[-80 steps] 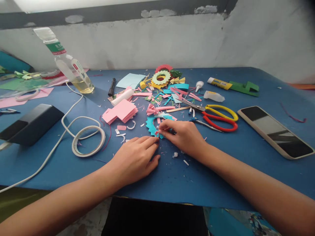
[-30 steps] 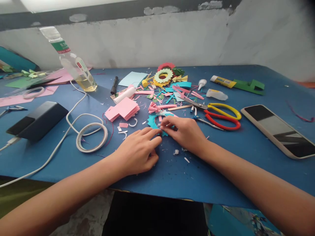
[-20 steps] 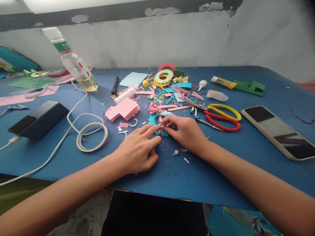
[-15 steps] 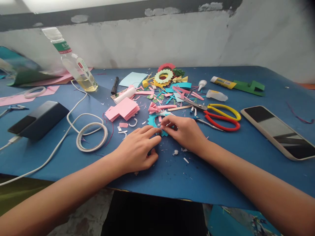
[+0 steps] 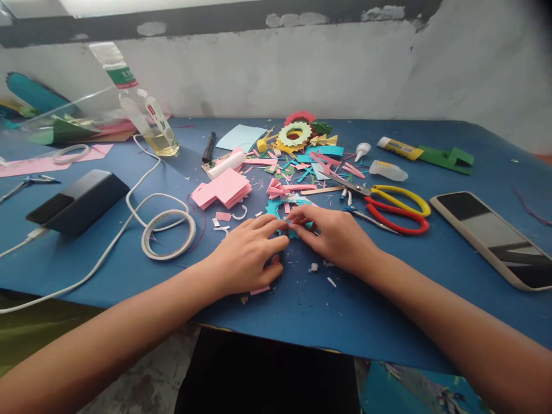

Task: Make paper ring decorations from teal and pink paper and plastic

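Note:
A blue paper ring point(image 5: 273, 208) with a toothed edge lies on the blue table, partly covered by my fingers. My left hand point(image 5: 248, 253) rests palm down at its near left, the fingertips at the ring's lower edge and the fingers bent. My right hand point(image 5: 340, 236) comes in from the right, thumb and index finger pinched together over the ring's near side; what is between them is too small to name. Just behind the ring are a folded pink paper piece point(image 5: 276, 188) and paper strips. Pink paper squares point(image 5: 228, 187) are stacked to the left.
Scissors point(image 5: 399, 213) with red and yellow handles lie right of my right hand, a phone point(image 5: 495, 238) beyond. A tape roll point(image 5: 149, 238), white cable and power bank point(image 5: 80, 201) are at left. A bottle point(image 5: 150, 123) stands behind; finished paper rings point(image 5: 295, 133) lie at the back.
The view has shifted slightly, so the table things appear farther right. Both hands stay at the blue ring with nearly the same pose. A pink scrap now shows below my left hand.

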`<action>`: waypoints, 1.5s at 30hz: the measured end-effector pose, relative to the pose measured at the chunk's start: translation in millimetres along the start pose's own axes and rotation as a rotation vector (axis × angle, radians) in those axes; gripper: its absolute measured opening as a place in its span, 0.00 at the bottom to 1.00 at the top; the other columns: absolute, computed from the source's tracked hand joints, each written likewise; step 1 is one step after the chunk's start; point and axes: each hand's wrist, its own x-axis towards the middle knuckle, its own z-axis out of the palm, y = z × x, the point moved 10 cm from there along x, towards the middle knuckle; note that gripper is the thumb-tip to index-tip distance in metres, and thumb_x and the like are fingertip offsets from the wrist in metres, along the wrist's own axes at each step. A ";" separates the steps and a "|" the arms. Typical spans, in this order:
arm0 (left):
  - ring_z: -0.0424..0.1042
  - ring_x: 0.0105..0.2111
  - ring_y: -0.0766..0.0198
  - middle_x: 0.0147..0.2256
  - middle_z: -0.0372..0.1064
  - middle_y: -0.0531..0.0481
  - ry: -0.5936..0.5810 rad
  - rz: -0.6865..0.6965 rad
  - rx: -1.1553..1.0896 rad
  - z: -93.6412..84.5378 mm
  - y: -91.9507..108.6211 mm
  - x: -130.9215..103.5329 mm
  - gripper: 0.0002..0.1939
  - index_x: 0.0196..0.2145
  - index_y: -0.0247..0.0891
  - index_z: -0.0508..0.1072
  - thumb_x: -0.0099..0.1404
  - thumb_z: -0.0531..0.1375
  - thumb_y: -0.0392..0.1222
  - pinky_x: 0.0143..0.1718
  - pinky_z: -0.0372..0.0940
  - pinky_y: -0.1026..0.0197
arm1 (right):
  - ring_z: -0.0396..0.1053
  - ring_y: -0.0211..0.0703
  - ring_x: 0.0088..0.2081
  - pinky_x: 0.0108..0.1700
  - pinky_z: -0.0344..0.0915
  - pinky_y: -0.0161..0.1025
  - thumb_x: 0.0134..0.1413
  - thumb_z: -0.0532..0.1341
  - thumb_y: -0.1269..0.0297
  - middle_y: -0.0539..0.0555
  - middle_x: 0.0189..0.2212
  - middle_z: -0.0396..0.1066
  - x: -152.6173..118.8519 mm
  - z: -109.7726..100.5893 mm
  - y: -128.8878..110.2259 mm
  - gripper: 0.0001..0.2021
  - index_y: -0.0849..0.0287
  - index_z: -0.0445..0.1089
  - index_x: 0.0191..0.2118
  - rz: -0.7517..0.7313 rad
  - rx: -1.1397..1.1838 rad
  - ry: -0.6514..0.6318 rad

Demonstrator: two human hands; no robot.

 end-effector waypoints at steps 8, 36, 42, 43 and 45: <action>0.60 0.50 0.52 0.46 0.64 0.40 0.006 0.013 0.004 -0.4 0.8 0.3 0.06 0.32 0.35 0.67 0.58 0.52 0.36 0.49 0.60 0.51 | 0.74 0.42 0.31 0.29 0.64 0.34 0.54 0.56 0.69 0.50 0.33 0.75 -4.7 1.8 -7.2 0.11 0.56 0.65 0.44 -0.039 -0.098 -0.029; 0.63 0.50 0.53 0.48 0.66 0.42 0.000 0.081 0.157 1.1 8.8 -4.3 0.07 0.35 0.36 0.67 0.62 0.51 0.38 0.43 0.61 0.53 | 0.74 0.43 0.36 0.35 0.67 0.36 0.54 0.56 0.68 0.52 0.35 0.76 -9.6 -0.5 -12.6 0.10 0.57 0.67 0.43 -0.112 -0.095 0.011; 0.64 0.50 0.53 0.49 0.66 0.42 -0.013 0.086 0.172 1.9 10.2 -5.0 0.06 0.35 0.36 0.66 0.61 0.51 0.37 0.41 0.62 0.54 | 0.73 0.40 0.29 0.32 0.66 0.34 0.50 0.59 0.70 0.48 0.29 0.75 -5.8 -2.3 0.5 0.10 0.56 0.68 0.41 0.031 0.018 0.035; 0.64 0.50 0.53 0.49 0.66 0.43 -0.016 0.084 0.171 2.0 10.2 -4.9 0.06 0.35 0.36 0.66 0.61 0.51 0.37 0.41 0.62 0.54 | 0.73 0.39 0.29 0.32 0.66 0.35 0.50 0.59 0.69 0.48 0.28 0.75 -5.2 -1.6 3.4 0.10 0.56 0.68 0.41 0.056 0.063 0.037; 0.64 0.49 0.54 0.49 0.66 0.43 -0.020 0.078 0.168 2.3 9.9 -4.7 0.06 0.34 0.36 0.66 0.61 0.51 0.37 0.41 0.62 0.54 | 0.73 0.39 0.29 0.33 0.66 0.35 0.49 0.60 0.69 0.48 0.28 0.75 -3.9 0.3 9.0 0.09 0.56 0.68 0.40 0.101 0.149 0.038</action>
